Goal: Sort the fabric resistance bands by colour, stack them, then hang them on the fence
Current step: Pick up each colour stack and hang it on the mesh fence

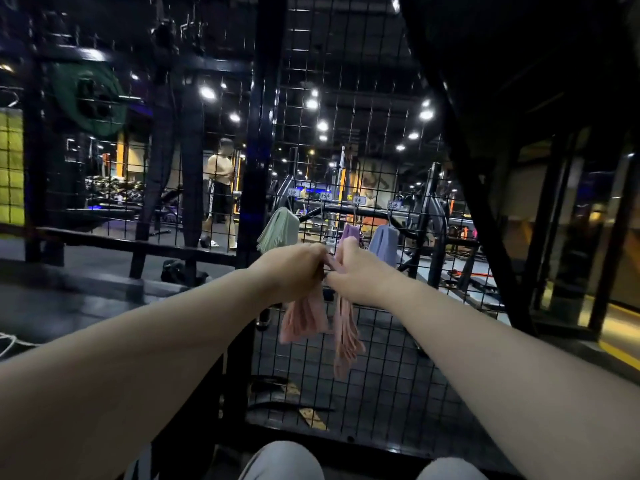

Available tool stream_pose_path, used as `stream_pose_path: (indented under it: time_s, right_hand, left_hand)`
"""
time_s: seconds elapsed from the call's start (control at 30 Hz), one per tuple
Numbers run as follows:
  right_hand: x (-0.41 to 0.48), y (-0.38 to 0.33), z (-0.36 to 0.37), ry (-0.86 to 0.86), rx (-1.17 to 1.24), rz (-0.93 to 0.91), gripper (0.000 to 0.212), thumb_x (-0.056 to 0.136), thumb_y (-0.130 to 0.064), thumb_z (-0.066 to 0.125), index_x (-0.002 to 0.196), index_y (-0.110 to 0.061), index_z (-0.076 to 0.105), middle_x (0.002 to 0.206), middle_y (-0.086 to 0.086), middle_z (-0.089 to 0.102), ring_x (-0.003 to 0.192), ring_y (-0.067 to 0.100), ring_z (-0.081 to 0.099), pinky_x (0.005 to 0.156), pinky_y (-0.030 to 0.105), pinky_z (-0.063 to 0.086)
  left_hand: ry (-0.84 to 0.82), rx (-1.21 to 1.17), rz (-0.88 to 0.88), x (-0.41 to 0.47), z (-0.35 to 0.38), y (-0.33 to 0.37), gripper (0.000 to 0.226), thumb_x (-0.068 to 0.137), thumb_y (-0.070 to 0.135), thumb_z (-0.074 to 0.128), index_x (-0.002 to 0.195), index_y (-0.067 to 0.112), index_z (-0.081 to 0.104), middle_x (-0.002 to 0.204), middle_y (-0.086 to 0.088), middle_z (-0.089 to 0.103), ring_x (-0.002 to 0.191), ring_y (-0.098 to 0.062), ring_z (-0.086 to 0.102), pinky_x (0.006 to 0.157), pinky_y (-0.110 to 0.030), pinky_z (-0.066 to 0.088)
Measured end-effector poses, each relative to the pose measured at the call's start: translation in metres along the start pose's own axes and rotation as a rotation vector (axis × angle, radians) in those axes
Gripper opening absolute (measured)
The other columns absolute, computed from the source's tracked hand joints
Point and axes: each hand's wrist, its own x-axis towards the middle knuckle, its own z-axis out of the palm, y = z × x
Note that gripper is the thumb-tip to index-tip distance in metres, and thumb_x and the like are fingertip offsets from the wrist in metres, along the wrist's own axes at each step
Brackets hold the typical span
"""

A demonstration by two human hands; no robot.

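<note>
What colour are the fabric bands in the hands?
Pale pink: the fabric resistance bands show best in head view.

Upper left, a round dark-green weight plate [88,100] hangs. Left of centre, a person in black shorts [221,192] stands. Bright white ceiling spotlights [322,125] glow upper centre. A yellow-and-black striped floor marking [313,417] lies low centre.

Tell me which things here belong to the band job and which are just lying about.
Job: pink bands gripped by left hand and right hand; green bands, purple bands, blue bands hanging on the fence.
Lying about: green weight plate, dark object on the floor, person beyond the fence.
</note>
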Motion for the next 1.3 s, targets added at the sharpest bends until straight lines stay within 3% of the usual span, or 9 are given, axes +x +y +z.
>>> stream_pose_path:
  time_s: [0.2, 0.3, 0.37, 0.53, 0.67, 0.83, 0.93, 1.13, 1.3]
  right_hand:
    - [0.029, 0.013, 0.011, 0.092, 0.170, 0.056, 0.028, 0.105, -0.028, 0.033, 0.128, -0.012, 0.033, 0.112, 0.007, 0.054, 0.072, 0.012, 0.051, 0.057, 0.029, 0.037]
    - [0.049, 0.020, 0.018, 0.093, 0.094, 0.033, 0.025, 0.105, -0.022, 0.031, 0.127, -0.012, 0.032, 0.109, 0.011, 0.056, 0.080, 0.020, 0.058, 0.060, 0.035, 0.046]
    - [0.065, 0.028, 0.021, 0.059, 0.000, 0.022, 0.023, 0.103, -0.019, 0.031, 0.126, -0.015, 0.032, 0.113, 0.015, 0.056, 0.090, 0.027, 0.060, 0.074, 0.044, 0.053]
    - [0.119, 0.039, 0.023, -0.027, -0.091, -0.011, 0.034, 0.099, -0.015, 0.039, 0.132, -0.018, 0.031, 0.123, 0.017, 0.054, 0.105, 0.034, 0.058, 0.089, 0.053, 0.052]
    - [0.166, 0.054, 0.026, -0.093, -0.216, -0.041, 0.035, 0.101, -0.009, 0.041, 0.136, -0.006, 0.033, 0.126, 0.016, 0.056, 0.110, 0.032, 0.061, 0.088, 0.043, 0.053]
    - [0.224, 0.080, 0.034, 0.019, -0.412, -0.142, 0.028, 0.101, -0.008, 0.039, 0.127, -0.003, 0.047, 0.120, 0.014, 0.053, 0.109, 0.028, 0.059, 0.080, 0.031, 0.044]
    - [0.253, 0.090, 0.041, 0.067, -0.447, -0.187, 0.029, 0.101, -0.004, 0.035, 0.128, -0.002, 0.047, 0.120, 0.014, 0.054, 0.107, 0.024, 0.060, 0.076, 0.026, 0.042]
    - [0.299, 0.110, 0.034, 0.015, -0.289, -0.149, 0.037, 0.100, -0.013, 0.045, 0.133, -0.004, 0.030, 0.116, 0.019, 0.059, 0.102, 0.031, 0.063, 0.077, 0.039, 0.050]
    - [0.325, 0.125, 0.034, -0.003, -0.425, -0.138, 0.038, 0.103, -0.025, 0.032, 0.136, -0.009, 0.037, 0.123, 0.019, 0.054, 0.102, 0.040, 0.058, 0.086, 0.055, 0.050]
  left_hand:
    - [-0.021, 0.104, -0.028, 0.022, 0.009, -0.006, 0.013, 0.099, 0.020, 0.044, 0.101, 0.013, 0.055, 0.090, 0.001, 0.061, 0.076, -0.019, 0.058, 0.059, -0.029, 0.040]
    - [-0.071, 0.123, -0.054, 0.038, 0.016, -0.016, 0.019, 0.099, 0.022, 0.045, 0.106, 0.011, 0.058, 0.095, 0.000, 0.065, 0.082, -0.021, 0.063, 0.063, -0.032, 0.047]
    - [-0.089, 0.135, -0.062, 0.051, 0.024, -0.028, 0.019, 0.099, 0.024, 0.047, 0.106, 0.012, 0.059, 0.098, -0.001, 0.067, 0.085, -0.021, 0.066, 0.064, -0.031, 0.048]
    - [-0.100, 0.103, -0.071, 0.083, 0.047, -0.066, 0.033, 0.095, 0.023, 0.052, 0.126, 0.014, 0.050, 0.111, -0.001, 0.066, 0.098, -0.022, 0.067, 0.077, -0.040, 0.056]
    - [-0.147, 0.126, -0.066, 0.112, 0.068, -0.099, 0.032, 0.097, 0.021, 0.054, 0.128, 0.015, 0.053, 0.115, 0.000, 0.067, 0.100, -0.019, 0.067, 0.078, -0.032, 0.056]
    - [-0.156, -0.031, -0.143, 0.155, 0.097, -0.134, 0.021, 0.094, 0.013, 0.051, 0.114, 0.017, 0.057, 0.114, 0.002, 0.066, 0.092, -0.011, 0.061, 0.077, -0.027, 0.051]
    - [-0.121, -0.194, -0.179, 0.179, 0.109, -0.145, 0.028, 0.091, 0.007, 0.049, 0.119, 0.011, 0.052, 0.109, -0.005, 0.064, 0.093, -0.022, 0.061, 0.077, -0.031, 0.049]
    - [-0.153, -0.269, -0.211, 0.205, 0.130, -0.175, 0.039, 0.093, 0.008, 0.051, 0.131, 0.006, 0.040, 0.103, -0.003, 0.061, 0.088, -0.020, 0.060, 0.076, -0.029, 0.050]
    - [0.002, -0.123, -0.230, 0.220, 0.133, -0.187, 0.017, 0.099, 0.028, 0.051, 0.112, 0.016, 0.054, 0.097, 0.000, 0.065, 0.083, -0.020, 0.065, 0.069, -0.036, 0.055]
